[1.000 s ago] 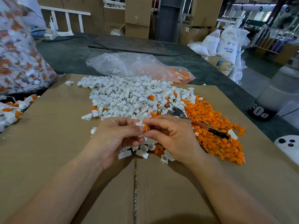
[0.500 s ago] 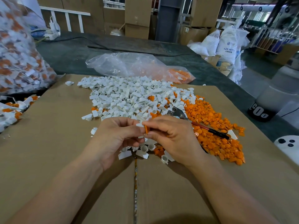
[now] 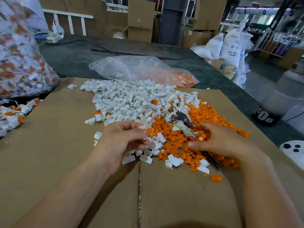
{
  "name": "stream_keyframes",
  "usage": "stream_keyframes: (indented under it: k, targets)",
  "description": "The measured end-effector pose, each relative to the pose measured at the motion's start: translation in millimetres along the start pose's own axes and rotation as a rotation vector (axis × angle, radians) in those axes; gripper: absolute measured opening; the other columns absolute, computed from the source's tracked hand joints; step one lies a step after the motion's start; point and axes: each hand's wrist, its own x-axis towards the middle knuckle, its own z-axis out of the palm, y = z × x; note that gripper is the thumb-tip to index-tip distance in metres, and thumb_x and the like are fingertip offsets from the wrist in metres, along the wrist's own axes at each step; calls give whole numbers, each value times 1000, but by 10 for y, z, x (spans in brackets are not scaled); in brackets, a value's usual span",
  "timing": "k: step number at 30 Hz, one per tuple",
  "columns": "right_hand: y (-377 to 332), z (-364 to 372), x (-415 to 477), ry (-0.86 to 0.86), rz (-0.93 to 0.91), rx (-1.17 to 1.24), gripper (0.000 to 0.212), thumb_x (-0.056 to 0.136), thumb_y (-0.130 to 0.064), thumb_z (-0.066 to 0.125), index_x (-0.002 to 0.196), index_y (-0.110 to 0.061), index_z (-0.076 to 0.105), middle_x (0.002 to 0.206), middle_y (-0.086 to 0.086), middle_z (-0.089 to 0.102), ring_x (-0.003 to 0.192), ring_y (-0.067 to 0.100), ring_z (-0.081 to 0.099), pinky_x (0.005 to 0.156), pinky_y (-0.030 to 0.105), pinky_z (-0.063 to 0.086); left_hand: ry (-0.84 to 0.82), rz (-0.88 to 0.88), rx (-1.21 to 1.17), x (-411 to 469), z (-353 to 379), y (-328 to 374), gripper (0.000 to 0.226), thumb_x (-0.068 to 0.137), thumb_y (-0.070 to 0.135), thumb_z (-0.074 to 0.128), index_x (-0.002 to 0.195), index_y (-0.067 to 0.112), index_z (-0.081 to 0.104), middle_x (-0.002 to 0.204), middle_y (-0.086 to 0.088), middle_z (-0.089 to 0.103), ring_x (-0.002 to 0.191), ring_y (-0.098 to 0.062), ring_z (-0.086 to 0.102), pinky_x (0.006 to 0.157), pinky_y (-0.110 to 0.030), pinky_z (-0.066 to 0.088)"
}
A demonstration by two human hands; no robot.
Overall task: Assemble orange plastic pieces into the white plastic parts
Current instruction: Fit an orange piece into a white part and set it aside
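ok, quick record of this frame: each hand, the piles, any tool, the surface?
left hand: pinches white part with orange piece
right hand: open, fingers resting on orange pile
white pile: loose white parts, far centre of cardboard
orange pile: right of white pile, edges mixed
scraper: red handle, lies on orange pile, partly under right hand

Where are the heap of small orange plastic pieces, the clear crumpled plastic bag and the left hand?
Heap of small orange plastic pieces (image 3: pixel 209 116): head view, its upper part.
Clear crumpled plastic bag (image 3: pixel 131 68): head view, its middle.
Left hand (image 3: pixel 121 142): head view, its middle, pinching a white plastic part with an orange piece (image 3: pixel 148 130).
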Motion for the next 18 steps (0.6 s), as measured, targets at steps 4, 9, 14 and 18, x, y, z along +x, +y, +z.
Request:
stream_keyframes:
  k: [4,9,14,18]
  targets:
    - [36,55,61,37,18,10,108,54,-75,60,143,-27,25,147,-1,33,133,21,32,104,40,33,-8,4,-9,1,-12,1,19,50,6,68,67,0,61,52,-8,60,44,-13,59,40,-16,46]
    - [6,66,80,200,29,45,67,65,-57,71,119,-23,51,120,0,53,104,17,48,83,34,42,-7,3,-19,6,-19,1,20,50,7,68,67,0,61,52,-9,61,44,-13,59,40,-17,47]
    - [-16,28,56,374,29,57,66,69,-44,70,129,-30,46,127,-3,53,112,18,49,83,33,42,14,27,-29,9,-27,-12,17,52,9,69,66,3,60,52,-8,61,44,-13,60,40,-17,47]
    - [-27,-14,-17,507,-82,118,68,71,-40,68,133,-30,43,127,-5,55,97,10,47,76,25,35,48,73,-36,12,-23,-31,17,56,12,68,69,6,59,50,-3,59,42,-11,57,38,-17,44]
